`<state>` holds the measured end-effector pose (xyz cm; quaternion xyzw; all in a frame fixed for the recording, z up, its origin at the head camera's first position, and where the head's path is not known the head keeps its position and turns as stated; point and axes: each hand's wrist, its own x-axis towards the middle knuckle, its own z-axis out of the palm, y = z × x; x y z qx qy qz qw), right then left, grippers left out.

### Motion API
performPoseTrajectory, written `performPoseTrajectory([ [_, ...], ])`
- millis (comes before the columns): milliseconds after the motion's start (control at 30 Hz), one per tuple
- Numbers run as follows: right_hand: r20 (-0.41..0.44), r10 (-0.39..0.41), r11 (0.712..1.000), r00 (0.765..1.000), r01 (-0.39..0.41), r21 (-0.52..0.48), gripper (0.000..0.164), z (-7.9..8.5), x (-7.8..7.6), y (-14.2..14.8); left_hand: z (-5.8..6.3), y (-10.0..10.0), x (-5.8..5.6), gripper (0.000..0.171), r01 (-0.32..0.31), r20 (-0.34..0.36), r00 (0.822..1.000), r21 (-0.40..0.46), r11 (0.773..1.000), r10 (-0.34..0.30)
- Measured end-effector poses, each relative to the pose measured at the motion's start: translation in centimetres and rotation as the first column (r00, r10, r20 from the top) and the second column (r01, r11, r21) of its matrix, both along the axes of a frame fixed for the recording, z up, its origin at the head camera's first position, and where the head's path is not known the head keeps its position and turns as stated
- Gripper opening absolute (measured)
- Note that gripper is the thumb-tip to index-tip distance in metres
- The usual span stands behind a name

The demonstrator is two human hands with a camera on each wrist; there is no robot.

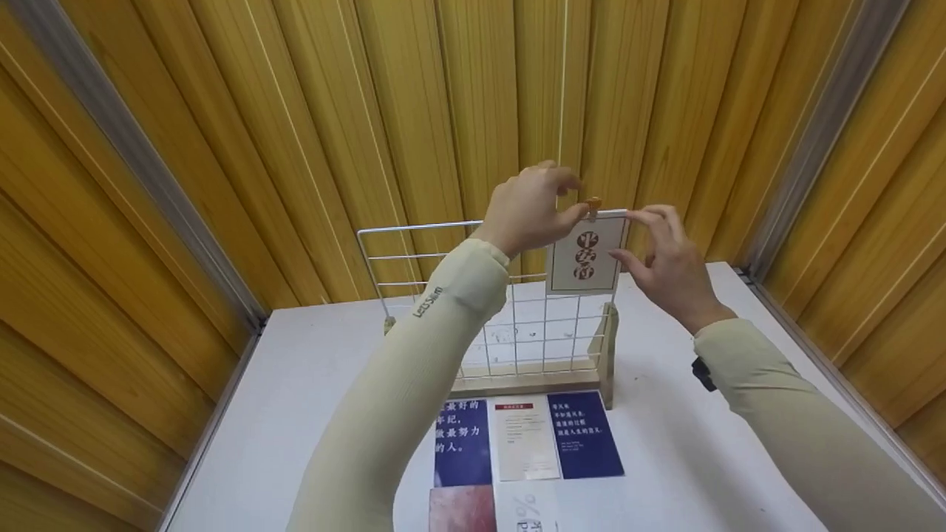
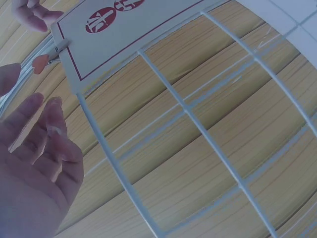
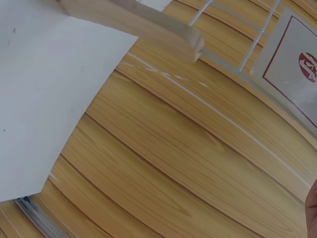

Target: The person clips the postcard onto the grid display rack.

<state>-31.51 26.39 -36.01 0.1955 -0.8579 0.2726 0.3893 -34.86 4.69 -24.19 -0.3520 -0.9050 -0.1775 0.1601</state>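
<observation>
A white card (image 1: 569,273) with a thin dark red border and round red characters hangs at the top right of a white wire grid (image 1: 515,336). A small clip with an orange heart (image 2: 40,63) grips the card's top edge. Close to that clip is my left hand (image 1: 528,207), its fingers bent loosely and nothing between them in the left wrist view. My right hand (image 1: 672,262) is at the card's right side, index fingertip at the top corner and thumb tip overlapping the side edge. Only a sliver of it shows in the right wrist view.
The grid stands in a wooden base (image 1: 532,384) on a white table (image 1: 310,369). Before it lie blue cards (image 1: 590,443), a cream card (image 1: 526,451), a reddish card (image 1: 462,510) and a pale card. Wood-patterned walls (image 1: 473,111) enclose the back and sides.
</observation>
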Motion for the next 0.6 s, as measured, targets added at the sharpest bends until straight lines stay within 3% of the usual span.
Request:
performPoseTrajectory([
  [433, -0.077, -0.035, 0.997, 0.996, 0.041, 0.070, 0.038, -1.1, 0.6, 1.7, -2.1, -2.2, 0.6, 0.052, -0.006, -0.145, 0.989, 0.049, 0.999, 0.013],
  [600, -0.082, -0.040, 0.995, 0.996, 0.047, 0.085, 0.034, -1.8, 0.9, 2.1, -3.4, -3.3, 1.1, 0.060, 0.005, -0.170, 0.985, 0.068, 0.998, 0.006],
])
